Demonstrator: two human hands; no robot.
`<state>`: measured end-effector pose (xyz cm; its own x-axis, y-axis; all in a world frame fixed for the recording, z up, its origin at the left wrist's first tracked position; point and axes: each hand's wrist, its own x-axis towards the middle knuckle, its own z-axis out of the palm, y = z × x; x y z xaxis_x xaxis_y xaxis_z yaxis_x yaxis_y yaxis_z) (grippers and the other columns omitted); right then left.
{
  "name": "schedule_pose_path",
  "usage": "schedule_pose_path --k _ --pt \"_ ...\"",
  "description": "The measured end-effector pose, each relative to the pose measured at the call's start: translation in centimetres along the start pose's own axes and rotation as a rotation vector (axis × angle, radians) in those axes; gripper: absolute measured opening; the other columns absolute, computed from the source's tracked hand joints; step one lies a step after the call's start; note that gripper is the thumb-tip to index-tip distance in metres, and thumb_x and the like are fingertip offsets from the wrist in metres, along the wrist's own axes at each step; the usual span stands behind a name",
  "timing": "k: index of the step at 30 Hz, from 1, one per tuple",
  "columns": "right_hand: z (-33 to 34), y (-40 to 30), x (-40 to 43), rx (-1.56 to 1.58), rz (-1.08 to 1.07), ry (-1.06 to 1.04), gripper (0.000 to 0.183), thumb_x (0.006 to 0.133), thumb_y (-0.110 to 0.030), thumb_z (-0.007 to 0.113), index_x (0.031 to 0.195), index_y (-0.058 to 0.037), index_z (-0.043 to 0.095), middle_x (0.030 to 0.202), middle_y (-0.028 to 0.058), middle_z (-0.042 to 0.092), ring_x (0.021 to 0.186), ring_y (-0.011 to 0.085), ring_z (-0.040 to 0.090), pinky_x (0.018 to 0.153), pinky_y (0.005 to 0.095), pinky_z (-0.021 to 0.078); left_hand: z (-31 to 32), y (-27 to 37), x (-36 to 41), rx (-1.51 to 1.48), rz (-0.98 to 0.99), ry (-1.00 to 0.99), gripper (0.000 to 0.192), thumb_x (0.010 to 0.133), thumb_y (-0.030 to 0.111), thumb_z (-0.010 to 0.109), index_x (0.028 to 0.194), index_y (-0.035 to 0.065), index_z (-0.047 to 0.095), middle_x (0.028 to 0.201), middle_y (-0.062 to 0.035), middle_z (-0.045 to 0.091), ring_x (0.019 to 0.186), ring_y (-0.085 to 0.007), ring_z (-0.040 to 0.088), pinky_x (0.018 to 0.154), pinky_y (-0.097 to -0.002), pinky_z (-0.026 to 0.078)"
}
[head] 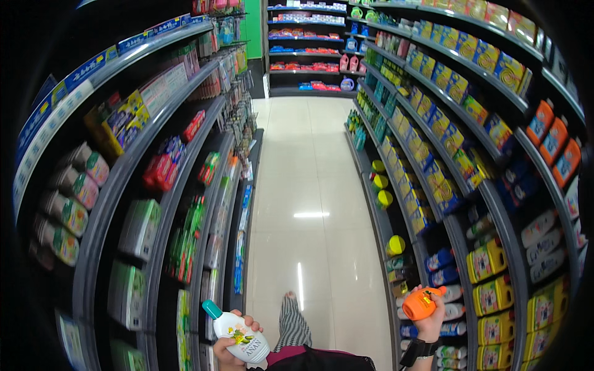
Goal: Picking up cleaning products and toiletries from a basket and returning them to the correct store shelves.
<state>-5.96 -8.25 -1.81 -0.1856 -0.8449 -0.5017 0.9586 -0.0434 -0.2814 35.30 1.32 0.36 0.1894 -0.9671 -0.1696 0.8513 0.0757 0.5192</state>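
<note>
My left hand is wrapped around a white plastic bottle with a teal cap, its label printed with flowers and facing up. The bottle leans with its cap to the upper left. On the other side, my right hand grips an orange plastic bottle with dark print, its narrow end pointing right. A dark band circles the right wrist. Between the two hands, striped trousers cover my leg above the tiled floor.
Store shelving with boxes and packets runs along the left. On the right, shelves hold yellow boxes, yellow jugs and orange bottles. The aisle ends at a shelf unit with red and blue packs.
</note>
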Motion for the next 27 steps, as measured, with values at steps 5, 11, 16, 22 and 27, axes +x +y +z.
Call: schedule_pose_path --k 5,11,16,22,27 --pt "8.1 4.6 8.9 -0.071 0.014 -0.138 0.036 0.070 -0.004 0.055 0.105 -0.0043 0.047 0.103 0.0179 0.053 0.098 0.0352 0.052 0.093 0.0498 0.0403 -2.5 2.0 11.2 -0.070 0.046 -0.036 0.064 0.056 0.017 0.053 0.118 0.0084 0.040 0.092 -0.0136 0.047 0.086 -0.0287 0.049 0.087 -0.0471 0.040" --pt "12.9 10.2 12.7 -0.055 0.129 -0.142 0.039 0.071 -0.001 0.052 0.109 -0.0034 0.043 0.106 0.0200 0.051 0.103 0.0375 0.049 0.093 0.0517 0.0392 -1.2 4.7 14.4 0.073 -0.023 0.047 0.075 0.062 0.015 0.058 0.130 0.0005 0.032 0.113 -0.0192 0.047 0.102 -0.0340 0.048 0.090 -0.0428 0.042" --pt "15.5 13.8 20.9 -0.035 0.184 -0.038 0.032 0.071 -0.001 0.052 0.102 -0.0033 0.046 0.105 0.0189 0.050 0.102 0.0387 0.049 0.093 0.0545 0.0383 -3.9 5.4 20.7 0.075 -0.148 0.234 0.066 0.069 0.012 0.053 0.130 -0.0005 0.034 0.120 -0.0208 0.050 0.109 -0.0341 0.051 0.092 -0.0438 0.043" --pt "17.9 19.0 31.4 0.051 0.364 -0.070 0.026 0.072 0.001 0.051 0.097 -0.0027 0.046 0.105 0.0200 0.049 0.105 0.0382 0.048 0.096 0.0559 0.0363 -1.9 6.8 25.6 0.137 -0.034 0.368 0.063 0.066 0.012 0.053 0.127 0.0001 0.039 0.114 -0.0185 0.053 0.103 -0.0331 0.054 0.089 -0.0419 0.046" --pt "23.8 22.6 38.7 0.072 0.385 -0.098 0.025 0.074 0.001 0.051 0.098 -0.0039 0.046 0.107 0.0203 0.048 0.107 0.0385 0.047 0.096 0.0571 0.0357 -0.7 8.7 36.2 0.222 0.060 0.303 0.062 0.067 0.013 0.053 0.127 0.0034 0.040 0.111 -0.0189 0.054 0.101 -0.0326 0.055 0.083 -0.0417 0.049"
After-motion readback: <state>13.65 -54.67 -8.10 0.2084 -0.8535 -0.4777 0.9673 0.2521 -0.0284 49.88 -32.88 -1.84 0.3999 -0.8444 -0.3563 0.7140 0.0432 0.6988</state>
